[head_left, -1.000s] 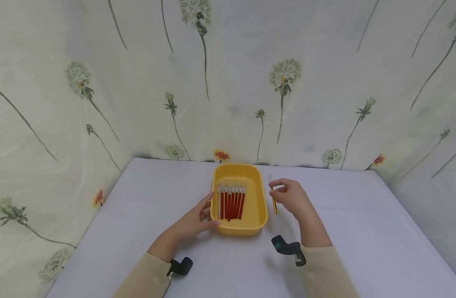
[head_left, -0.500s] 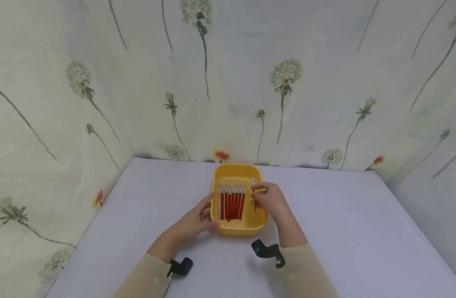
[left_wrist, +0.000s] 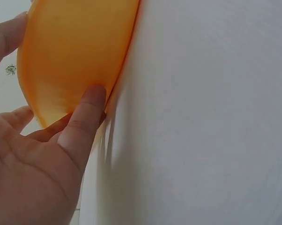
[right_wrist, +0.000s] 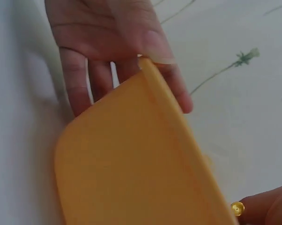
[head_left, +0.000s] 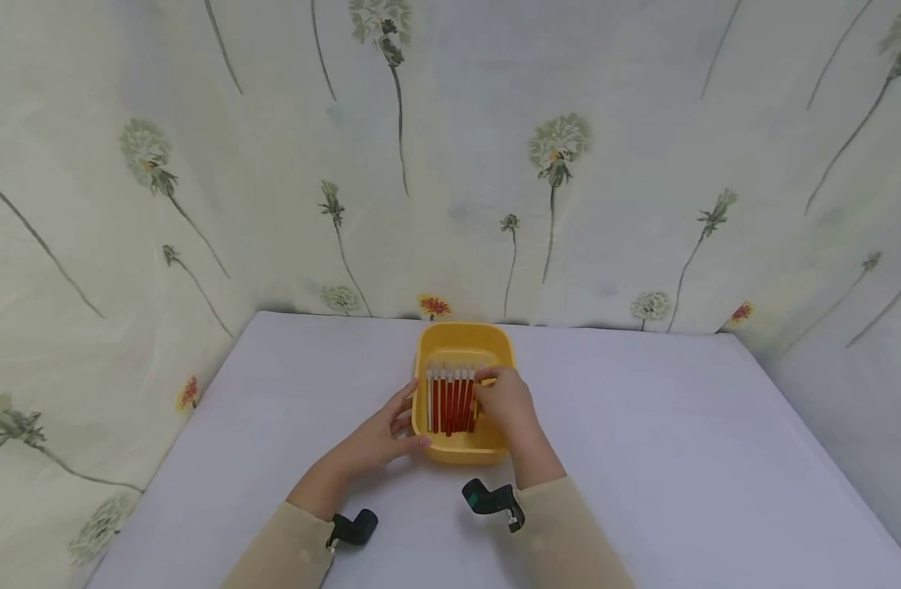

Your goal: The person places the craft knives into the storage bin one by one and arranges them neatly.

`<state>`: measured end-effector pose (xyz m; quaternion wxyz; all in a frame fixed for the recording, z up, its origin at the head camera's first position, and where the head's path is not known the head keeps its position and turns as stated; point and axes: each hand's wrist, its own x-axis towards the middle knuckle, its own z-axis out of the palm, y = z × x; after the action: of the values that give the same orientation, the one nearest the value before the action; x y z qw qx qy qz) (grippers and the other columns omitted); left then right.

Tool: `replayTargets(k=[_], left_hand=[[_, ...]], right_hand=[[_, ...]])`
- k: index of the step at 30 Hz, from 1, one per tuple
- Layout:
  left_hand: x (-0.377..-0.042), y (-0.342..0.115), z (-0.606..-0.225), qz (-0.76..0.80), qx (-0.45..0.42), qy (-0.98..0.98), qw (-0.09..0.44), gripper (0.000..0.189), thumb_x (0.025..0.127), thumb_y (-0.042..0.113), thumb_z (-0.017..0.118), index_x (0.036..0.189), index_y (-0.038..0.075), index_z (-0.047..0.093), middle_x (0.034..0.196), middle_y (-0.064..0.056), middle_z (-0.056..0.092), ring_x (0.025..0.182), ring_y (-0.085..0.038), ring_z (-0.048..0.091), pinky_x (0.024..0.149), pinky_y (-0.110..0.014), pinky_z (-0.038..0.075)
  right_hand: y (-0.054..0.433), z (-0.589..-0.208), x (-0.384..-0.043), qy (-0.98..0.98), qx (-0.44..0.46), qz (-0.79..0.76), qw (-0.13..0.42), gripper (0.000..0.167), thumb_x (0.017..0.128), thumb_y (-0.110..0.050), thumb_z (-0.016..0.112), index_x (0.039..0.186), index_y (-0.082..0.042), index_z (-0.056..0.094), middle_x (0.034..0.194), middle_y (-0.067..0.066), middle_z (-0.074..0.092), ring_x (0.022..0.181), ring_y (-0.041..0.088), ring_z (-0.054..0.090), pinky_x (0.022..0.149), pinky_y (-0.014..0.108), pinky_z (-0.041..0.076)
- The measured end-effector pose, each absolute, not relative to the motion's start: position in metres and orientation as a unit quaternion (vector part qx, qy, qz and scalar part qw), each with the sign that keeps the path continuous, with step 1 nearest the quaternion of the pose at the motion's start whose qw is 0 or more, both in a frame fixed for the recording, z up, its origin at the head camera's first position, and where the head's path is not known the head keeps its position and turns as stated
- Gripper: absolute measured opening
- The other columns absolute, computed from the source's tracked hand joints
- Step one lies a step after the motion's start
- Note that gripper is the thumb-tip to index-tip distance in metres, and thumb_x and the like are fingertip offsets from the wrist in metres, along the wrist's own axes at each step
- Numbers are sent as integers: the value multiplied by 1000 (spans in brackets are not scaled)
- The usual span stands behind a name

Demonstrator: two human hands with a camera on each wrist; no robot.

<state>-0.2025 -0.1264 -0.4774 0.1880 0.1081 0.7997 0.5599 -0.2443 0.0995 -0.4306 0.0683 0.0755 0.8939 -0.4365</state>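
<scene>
A yellow plastic tray (head_left: pixel 463 454) stands on the table, holding several slim red pen-like sticks (head_left: pixel 453 405) with whitish tips, laid side by side, and one white stick (head_left: pixel 430 405) at their left. My left hand (head_left: pixel 376 440) grips the tray's left near corner; in the right wrist view its thumb lies over the rim (right_wrist: pixel 155 70), with the fingers along the outer wall. Over the tray's right half, my right hand (head_left: pixel 507 402) pinches a gold pen-like stick (right_wrist: pixel 237 208) close beside the red row. The hand hides most of that stick in the head view.
A white cloth covers the table (head_left: pixel 641 442). Behind it hangs a flower-printed curtain (head_left: pixel 465 164). Each wrist carries a small black camera mount, the right mount (head_left: pixel 490 499) being close to the tray's near edge.
From beside the tray, my right hand has moved left with the gold stick, over the rim to the red row. My left hand keeps its place on the tray.
</scene>
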Motion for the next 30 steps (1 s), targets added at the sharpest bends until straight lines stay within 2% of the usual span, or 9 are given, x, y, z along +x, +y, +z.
replayTargets(k=[5, 11, 13, 16, 20, 24, 30], left_hand=[[-202, -126, -476, 564, 115, 796, 189, 99, 87, 37, 78, 162, 31, 13, 162, -10, 29, 144, -31, 38, 114, -50, 34], [-202, -128, -475, 562, 109, 799, 188, 99, 87, 38, 78, 162, 33, 13, 161, -8, 30, 143, -30, 39, 113, -52, 35], [-202, -128, -475, 561, 110, 799, 186, 98, 87, 37, 78, 162, 32, 13, 161, -8, 31, 143, -30, 40, 113, -52, 36], [-202, -128, -474, 563, 115, 796, 189, 98, 88, 36, 78, 162, 31, 14, 161, -9, 30, 143, -30, 39, 113, -51, 36], [-204, -127, -473, 567, 118, 792, 194, 99, 88, 36, 78, 162, 29, 13, 162, -10, 30, 143, -30, 39, 113, -50, 35], [-205, -128, -472, 568, 119, 791, 195, 99, 87, 36, 78, 162, 29, 13, 162, -10, 29, 144, -30, 39, 113, -50, 36], [-205, -131, -471, 565, 115, 793, 198, 99, 87, 37, 78, 162, 30, 13, 162, -11, 29, 143, -31, 39, 114, -51, 35]], right_hand=[[92, -435, -242, 903, 97, -413, 60, 28, 98, -10, 57, 123, -1, 66, 88, 11, 70, 66, 18, 60, 53, 25, 44], [86, -444, -243, 893, 99, -435, 51, 29, 100, -8, 55, 125, 1, 64, 81, 11, 70, 66, 17, 64, 52, 25, 45], [85, -448, -244, 896, 99, -432, 42, 30, 100, -8, 54, 126, 1, 64, 84, 12, 70, 70, 20, 66, 56, 28, 48], [84, -451, -245, 908, 98, -406, 23, 29, 99, -7, 54, 125, 1, 65, 100, 17, 71, 86, 27, 67, 71, 37, 55], [83, -451, -246, 923, 95, -373, 11, 28, 99, -7, 53, 121, 2, 67, 119, 22, 67, 107, 35, 63, 92, 47, 52], [82, -450, -247, 930, 85, -358, 2, 27, 99, -5, 53, 119, 4, 67, 118, 24, 67, 110, 37, 64, 93, 48, 52], [80, -449, -248, 927, 83, -365, 3, 31, 100, -5, 51, 126, 8, 62, 124, 26, 64, 116, 39, 61, 96, 49, 51]])
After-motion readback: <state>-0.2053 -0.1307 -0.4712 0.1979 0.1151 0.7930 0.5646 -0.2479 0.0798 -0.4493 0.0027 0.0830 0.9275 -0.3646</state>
